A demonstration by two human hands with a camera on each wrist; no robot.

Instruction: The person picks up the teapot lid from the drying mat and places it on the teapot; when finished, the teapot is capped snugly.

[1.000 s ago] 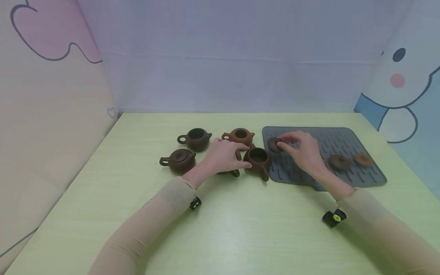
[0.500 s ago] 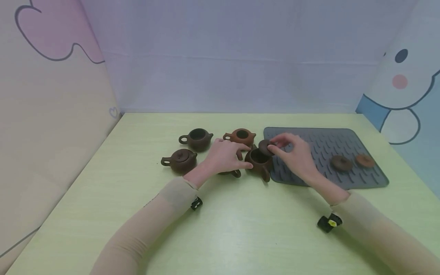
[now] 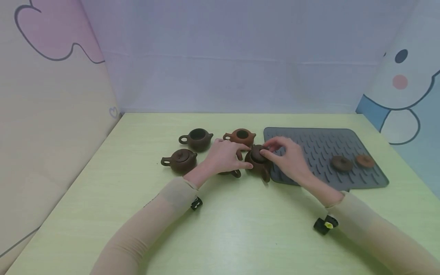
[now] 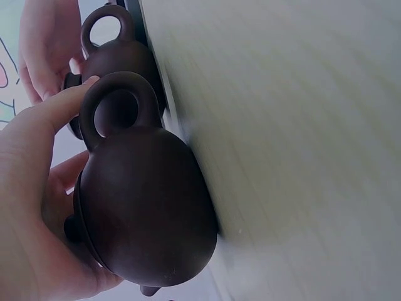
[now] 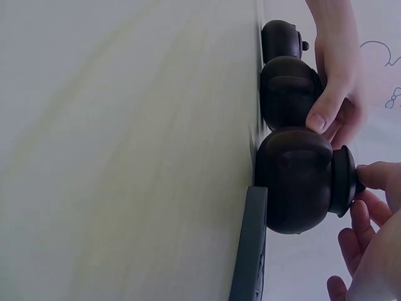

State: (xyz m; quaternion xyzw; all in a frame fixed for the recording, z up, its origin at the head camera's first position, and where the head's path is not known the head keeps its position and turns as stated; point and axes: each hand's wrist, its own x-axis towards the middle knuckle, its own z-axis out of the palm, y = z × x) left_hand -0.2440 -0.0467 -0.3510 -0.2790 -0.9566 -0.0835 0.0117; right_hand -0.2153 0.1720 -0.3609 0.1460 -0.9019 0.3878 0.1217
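A dark brown teapot (image 3: 255, 166) stands at the grey mat's left edge, its loop handle towards me. My right hand (image 3: 290, 159) pinches a dark lid (image 3: 256, 154) by its knob over the mouth. In the right wrist view that lid (image 5: 342, 182) sits at the opening, slightly tilted. My left hand (image 3: 224, 155) holds the same teapot's left side with thumb and index finger. Its other fingers partly curl above a second, lidded teapot (image 4: 147, 207), which the hand mostly hides in the head view.
On the grey ridged mat (image 3: 309, 137) lie a dark lid (image 3: 341, 163) and a reddish lid (image 3: 364, 161). A dark lidless teapot (image 3: 196, 140), a reddish lidless teapot (image 3: 243, 137) and a lidded teapot (image 3: 182, 162) stand around my left hand on the pale table (image 3: 233, 236).
My right hand has carried the dark lid left from the mat's edge and lowered it onto the teapot's mouth. My left hand has stayed in place at the teapot's side.
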